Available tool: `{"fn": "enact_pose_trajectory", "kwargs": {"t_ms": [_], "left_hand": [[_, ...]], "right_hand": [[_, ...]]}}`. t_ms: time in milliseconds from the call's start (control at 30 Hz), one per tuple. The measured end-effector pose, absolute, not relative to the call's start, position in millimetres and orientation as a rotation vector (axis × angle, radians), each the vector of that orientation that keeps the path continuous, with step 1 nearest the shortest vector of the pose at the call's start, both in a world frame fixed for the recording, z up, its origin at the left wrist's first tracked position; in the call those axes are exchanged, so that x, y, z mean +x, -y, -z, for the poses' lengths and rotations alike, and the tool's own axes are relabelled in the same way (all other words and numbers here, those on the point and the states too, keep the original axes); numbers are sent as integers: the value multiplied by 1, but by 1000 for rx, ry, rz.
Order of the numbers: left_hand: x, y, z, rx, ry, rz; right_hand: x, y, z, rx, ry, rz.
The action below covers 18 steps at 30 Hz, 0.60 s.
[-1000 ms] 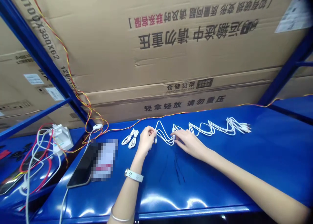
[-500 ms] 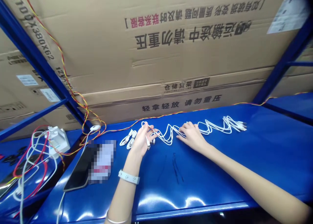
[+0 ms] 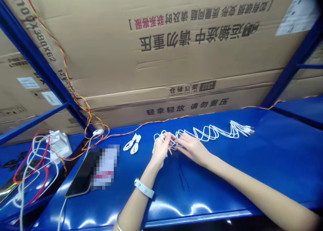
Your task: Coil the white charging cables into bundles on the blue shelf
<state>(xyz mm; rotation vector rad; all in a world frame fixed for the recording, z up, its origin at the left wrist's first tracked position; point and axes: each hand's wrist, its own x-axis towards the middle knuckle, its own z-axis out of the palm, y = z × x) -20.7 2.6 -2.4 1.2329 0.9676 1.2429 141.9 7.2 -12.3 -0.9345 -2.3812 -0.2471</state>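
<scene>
Several white charging cables (image 3: 214,131) stretch in wavy strands along the blue shelf, their plugs fanned out at the right end. My left hand (image 3: 160,149) is closed around the looped left end of these cables, thumb pressed on top. Close beside it, my right hand (image 3: 193,149) has its fingers bent onto the strands and pinches them; its fingertips nearly meet the left hand. A coiled white cable bundle (image 3: 132,143) lies to the left, apart from both hands. Two thin black ties (image 3: 183,177) rest on the shelf in front of the hands.
A dark phone (image 3: 82,177) with a blurred card beside it lies at left, a white cord running from it. Tangled red and white cords surround a white charger (image 3: 60,146) farther left. Large cardboard boxes (image 3: 176,66) stand behind; blue posts (image 3: 290,56) frame the shelf.
My left hand has moved right and closed on the cables, gathering them into loops. My right hand has shifted slightly left and lower along the strands.
</scene>
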Motion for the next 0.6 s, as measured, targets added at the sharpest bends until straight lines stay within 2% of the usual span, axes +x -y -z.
{"fn": "enact_pose_trajectory", "kwargs": {"t_ms": [100,267,433,533,600], "left_hand": [[-23,-4,-1,1156,-876,-1406],[-30,-5,-11,1030,-682,-1420],[-28,-5,-6,1131,-832,-1359],[-21,0,0,1369,-922,-1140],[-16,4,3,1503,-894,-982]], "right_hand": [[148,-14,10,-1062,2343,148],[170,-31,3,-1345,2225,98],[176,-30,-10,-1332,1997,-567],[167,-21,-14,-1205,1849,-912],[159,-15,-15,-1115,1813,-1021]]}}
